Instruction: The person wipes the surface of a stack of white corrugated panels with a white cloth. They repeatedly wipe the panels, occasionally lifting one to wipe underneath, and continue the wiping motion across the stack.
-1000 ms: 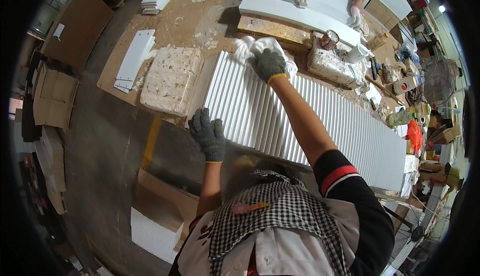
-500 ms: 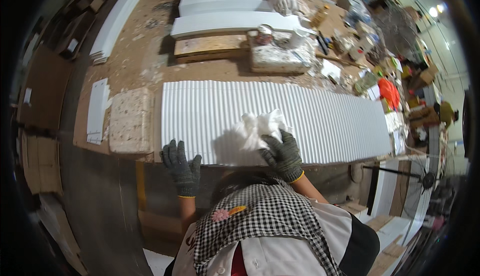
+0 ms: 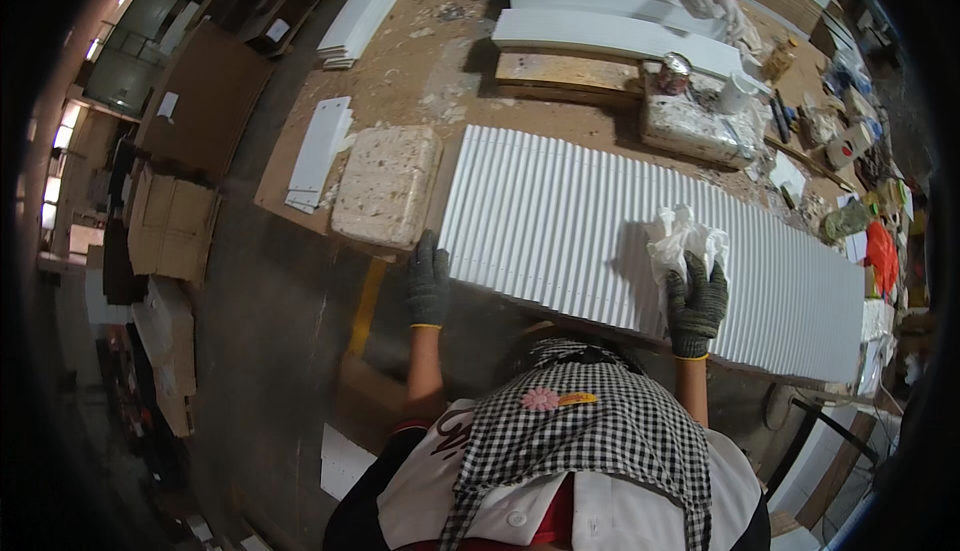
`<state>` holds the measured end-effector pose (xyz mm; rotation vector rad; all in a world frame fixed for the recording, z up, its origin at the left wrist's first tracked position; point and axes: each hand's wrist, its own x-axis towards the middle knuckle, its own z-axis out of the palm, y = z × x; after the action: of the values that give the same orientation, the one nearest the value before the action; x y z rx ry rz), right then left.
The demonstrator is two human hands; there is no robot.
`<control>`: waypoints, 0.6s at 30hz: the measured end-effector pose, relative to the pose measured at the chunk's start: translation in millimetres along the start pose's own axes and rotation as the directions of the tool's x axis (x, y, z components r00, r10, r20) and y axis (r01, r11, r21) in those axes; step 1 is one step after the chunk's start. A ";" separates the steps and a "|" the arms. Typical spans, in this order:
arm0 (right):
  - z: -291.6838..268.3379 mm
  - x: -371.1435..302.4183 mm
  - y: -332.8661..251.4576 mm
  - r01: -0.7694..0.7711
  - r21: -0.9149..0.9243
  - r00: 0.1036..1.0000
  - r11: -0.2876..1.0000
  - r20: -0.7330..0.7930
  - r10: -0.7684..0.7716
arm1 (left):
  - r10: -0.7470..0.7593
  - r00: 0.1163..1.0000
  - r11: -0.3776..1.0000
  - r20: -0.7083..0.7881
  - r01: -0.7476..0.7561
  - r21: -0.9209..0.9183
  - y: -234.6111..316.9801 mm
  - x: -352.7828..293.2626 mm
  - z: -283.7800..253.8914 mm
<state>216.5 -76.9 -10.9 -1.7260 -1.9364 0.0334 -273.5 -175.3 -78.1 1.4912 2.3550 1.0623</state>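
A row of narrow white slats (image 3: 570, 221), packed side by side into a ridged surface, lies along the near side of the table. My right hand (image 3: 695, 306), in a dark grey knit glove with a yellow cuff, presses a crumpled white cloth (image 3: 680, 231) onto the slats right of their middle. The fingers close over the cloth's near part. At the near left corner of the row is my left hand (image 3: 428, 281), gloved alike. Its fingers are stretched out against the end slat, with nothing seen in them.
Left of the slats sits a stained, wrapped block (image 3: 385, 186), with thin white strips (image 3: 318, 151) beyond it. A similar block (image 3: 700, 126) at the back carries a can (image 3: 674, 73) and a white cup (image 3: 738, 91). Across the table, another person's gloved hands (image 3: 715, 6) work beside stacked white panels.
The view has swung left, so the table appears shifted right and tilted. My right hand has moved the cloth rightward along the slats. My left hand's fingers have drawn together at the row's left end.
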 end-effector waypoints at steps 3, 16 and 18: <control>1.6 5.5 -3.6 0.003 -0.036 1.000 0.999 0.015 -0.002 | -0.113 0.993 0.980 -0.041 0.118 0.161 -7.4 6.7 -21.5; 4.5 10.9 -5.7 0.009 -0.030 0.999 0.999 0.052 -0.007 | 0.204 0.977 0.973 0.061 -0.209 0.096 -3.0 16.8 -23.4; 4.4 11.5 -5.9 -0.008 -0.033 0.998 0.999 0.060 0.010 | 0.155 0.988 0.944 0.025 -0.156 0.290 -5.6 23.5 -31.0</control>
<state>209.0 -65.9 -8.3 -1.7737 -1.9831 0.0579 -304.0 -171.8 -53.5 1.8025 2.5141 0.7645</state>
